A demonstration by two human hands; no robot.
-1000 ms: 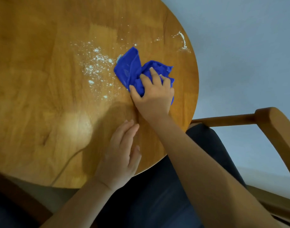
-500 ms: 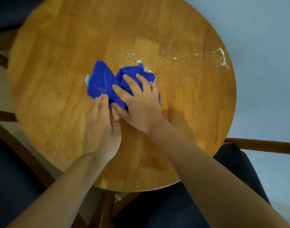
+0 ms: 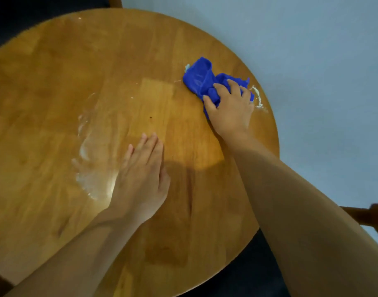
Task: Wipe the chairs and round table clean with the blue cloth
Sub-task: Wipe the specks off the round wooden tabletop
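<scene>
On the left part of the round table (image 3: 55,71) there is a pale smear of white powder (image 3: 85,163), thin and curved, like dust that is spread and not taken away. Just beside it, the left hand (image 3: 141,181) lies flat on the wood, with fingers straight and close together. It holds nothing, and its outer side seems to touch the border of the smear.

More to the right, near the far right edge of the table, is the blue cloth (image 3: 199,80), crumpled in a lump. The right hand (image 3: 230,110) presses it down on the wood, with fingers curled over the folds and the thumb at the side. Just to the right of this hand, a short white line of powder (image 3: 257,97) lies very near the rim. Beyond the rim is the grey floor (image 3: 323,71), and lower there is a wooden chair arm (image 3: 357,213) with a dark seat (image 3: 258,275).

I think some things can go wrong here. A stroke towards the rim can push the powder over the edge onto the floor or the seat. Because the cloth is crumpled, only a small part touches the table, so it may leave streaks. The left hand can also pick up powder and carry it to clean wood.
</scene>
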